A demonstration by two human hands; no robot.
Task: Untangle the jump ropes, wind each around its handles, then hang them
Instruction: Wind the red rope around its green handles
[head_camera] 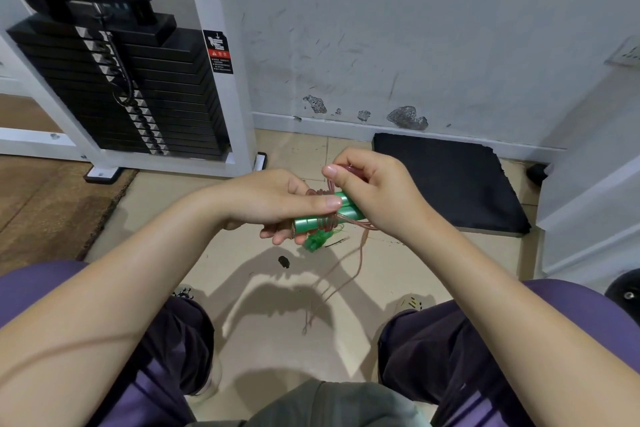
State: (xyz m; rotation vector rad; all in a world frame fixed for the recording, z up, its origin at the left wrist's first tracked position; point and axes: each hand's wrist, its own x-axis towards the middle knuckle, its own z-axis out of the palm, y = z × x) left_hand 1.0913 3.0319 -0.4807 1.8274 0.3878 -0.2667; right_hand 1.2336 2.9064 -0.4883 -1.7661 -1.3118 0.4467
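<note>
Two green jump-rope handles (311, 222) lie side by side in my left hand (277, 204), thumb pressed on top of them. A thin reddish-brown rope (360, 255) is looped a few turns around the handles. My right hand (374, 194) pinches a stretch of that rope above the handles' right end. The rest of the rope hangs in loose loops down between my knees toward the floor. A small green tangle (317, 242) dangles just under the handles.
I sit on a purple bench (34, 291). A weight-stack machine (138, 87) with a white frame stands at the left. A black mat (450, 180) lies by the scuffed wall at the right. A small dark scrap (284, 262) lies on the tiled floor.
</note>
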